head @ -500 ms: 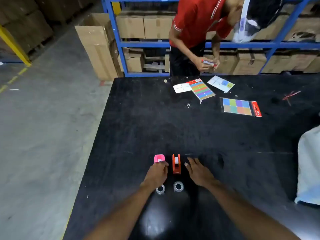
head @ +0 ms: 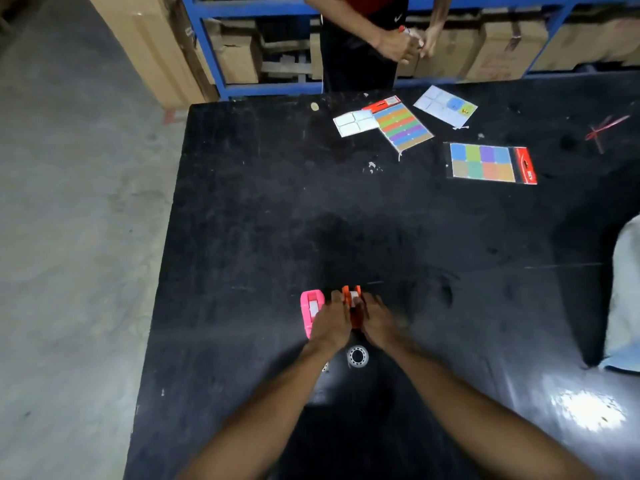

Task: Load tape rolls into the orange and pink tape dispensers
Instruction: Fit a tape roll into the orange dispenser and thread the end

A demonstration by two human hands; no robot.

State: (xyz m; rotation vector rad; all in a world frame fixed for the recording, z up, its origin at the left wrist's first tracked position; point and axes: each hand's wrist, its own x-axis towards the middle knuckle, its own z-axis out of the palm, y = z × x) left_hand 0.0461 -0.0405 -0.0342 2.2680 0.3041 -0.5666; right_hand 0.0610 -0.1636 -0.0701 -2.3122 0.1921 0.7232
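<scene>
Black counter [head: 242, 220] fills most of the view, scuffed, with a bright glare patch at lower right. Grey floor [head: 69, 237] runs down the left side. Blue rack [head: 214, 46] with cardboard boxes [head: 239, 57] stands behind the far edge; a tall box [head: 149, 46] leans by its left end. A second person [head: 356, 53] stands at the far edge, both hands together on a small red-tipped item, too small to identify. White cloth [head: 627, 289] sits at the right edge of the counter.

Far half of the counter: sticker pack [head: 490, 163] with coloured squares and a red header, striped sheet [head: 401, 124], blue-white sheet [head: 445, 105], white label sheet [head: 355, 123], red scrap [head: 604, 128] at far right.

Near middle: left hand [head: 330, 325] and right hand [head: 379, 322] close in on the orange dispenser [head: 353, 301] from either side, fingers curled onto its sides and gripping it; motion blur hides exact finger contact. A white roll shows in the orange dispenser's top. Pink dispenser [head: 311, 311] lies just left of the left hand, touching or just beside it, also showing white tape inside. One loose roll [head: 357, 356] lies flat on the counter just behind the hands, between the wrists. A second roll [head: 325, 367] is mostly hidden under the left forearm.
</scene>
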